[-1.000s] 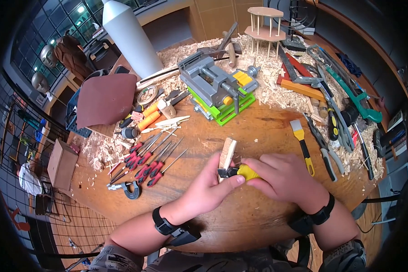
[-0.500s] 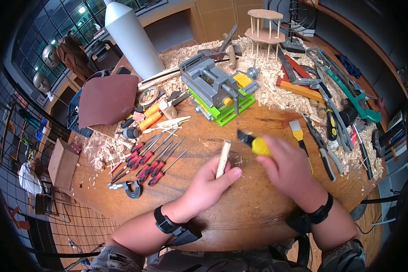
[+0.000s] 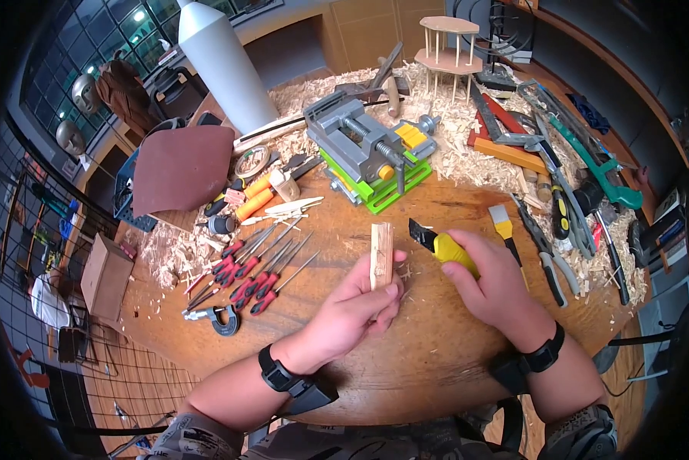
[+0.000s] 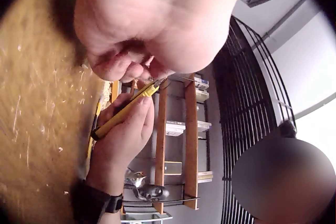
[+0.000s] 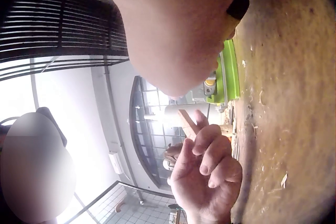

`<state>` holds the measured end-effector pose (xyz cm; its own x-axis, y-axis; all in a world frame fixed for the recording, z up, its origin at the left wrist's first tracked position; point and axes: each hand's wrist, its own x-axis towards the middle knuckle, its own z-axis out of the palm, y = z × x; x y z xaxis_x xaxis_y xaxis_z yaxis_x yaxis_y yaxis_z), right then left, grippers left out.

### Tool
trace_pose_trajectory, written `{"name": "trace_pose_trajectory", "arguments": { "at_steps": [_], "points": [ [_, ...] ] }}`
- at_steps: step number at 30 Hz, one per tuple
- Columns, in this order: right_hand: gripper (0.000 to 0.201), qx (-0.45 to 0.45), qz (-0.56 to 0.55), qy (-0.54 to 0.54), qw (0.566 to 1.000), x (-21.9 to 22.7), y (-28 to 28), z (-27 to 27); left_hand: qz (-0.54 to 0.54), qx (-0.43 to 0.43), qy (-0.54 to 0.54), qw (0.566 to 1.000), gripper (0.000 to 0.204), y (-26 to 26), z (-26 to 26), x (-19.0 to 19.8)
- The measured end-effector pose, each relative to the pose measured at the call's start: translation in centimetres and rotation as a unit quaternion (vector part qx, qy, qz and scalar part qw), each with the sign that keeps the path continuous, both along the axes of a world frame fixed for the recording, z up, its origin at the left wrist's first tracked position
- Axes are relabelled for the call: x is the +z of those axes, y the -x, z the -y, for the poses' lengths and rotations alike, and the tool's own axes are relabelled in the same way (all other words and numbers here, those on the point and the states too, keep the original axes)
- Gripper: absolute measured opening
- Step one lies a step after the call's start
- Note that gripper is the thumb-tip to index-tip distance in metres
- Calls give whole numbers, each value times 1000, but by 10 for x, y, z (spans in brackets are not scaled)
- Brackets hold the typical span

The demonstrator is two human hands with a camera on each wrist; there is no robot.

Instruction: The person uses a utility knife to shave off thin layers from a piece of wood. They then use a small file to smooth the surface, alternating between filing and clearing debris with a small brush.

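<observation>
My left hand [image 3: 351, 308] grips a short strip of pale wood [image 3: 382, 249] by its lower end, and the strip stands up above the thumb. To its right, my right hand [image 3: 492, 287] holds a yellow utility knife [image 3: 455, 253]. The knife's black blade end points left toward the wood, with a gap between them. In the left wrist view the knife's yellow body [image 4: 126, 115] runs along the right hand's fingers. The right wrist view shows the wood [image 5: 187, 123] between the left thumb and fingers, while its own hand hides most of the knife.
Several red-handled files [image 3: 245, 280] and a micrometer [image 3: 223, 320] lie left. A grey vise on a green base [image 3: 396, 190] stands ahead amid wood shavings. A yellow-handled brush [image 3: 502, 221], pliers [image 3: 551, 264] and a green-handled saw [image 3: 616, 188] lie right.
The knife has come away from the wood, out to the right with the right hand. The left hand has turned the wood strip and now holds it more upright.
</observation>
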<state>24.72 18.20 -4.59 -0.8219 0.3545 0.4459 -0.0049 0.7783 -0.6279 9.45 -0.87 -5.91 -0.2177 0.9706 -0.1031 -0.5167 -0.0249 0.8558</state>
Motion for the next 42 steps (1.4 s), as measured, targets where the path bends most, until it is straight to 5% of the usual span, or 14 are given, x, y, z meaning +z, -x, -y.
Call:
{"name": "trace_pose_trajectory", "arguments": {
  "at_steps": [4,9,20,28,33,42],
  "points": [
    [40,23,-2,-29,999,-1,0,2,134,33,-25,990,43,-7,-3,1],
    [40,39,13,-27,999,-1,0,1,-5,17,-9,1000,37,-5,-5,-3],
    [38,166,81,-44,982,7,-1,0,-45,7,62,997,37,-7,0,16],
    [37,174,115,-82,975,11,-2,-1,-72,-17,62,995,42,-10,2,16],
    [37,163,109,-124,973,7,-2,3,-183,19,96,978,40,-11,1,4],
    [37,99,35,-115,988,7,1,11,-157,48,105,981,43,-13,-5,9]
  ]
}}
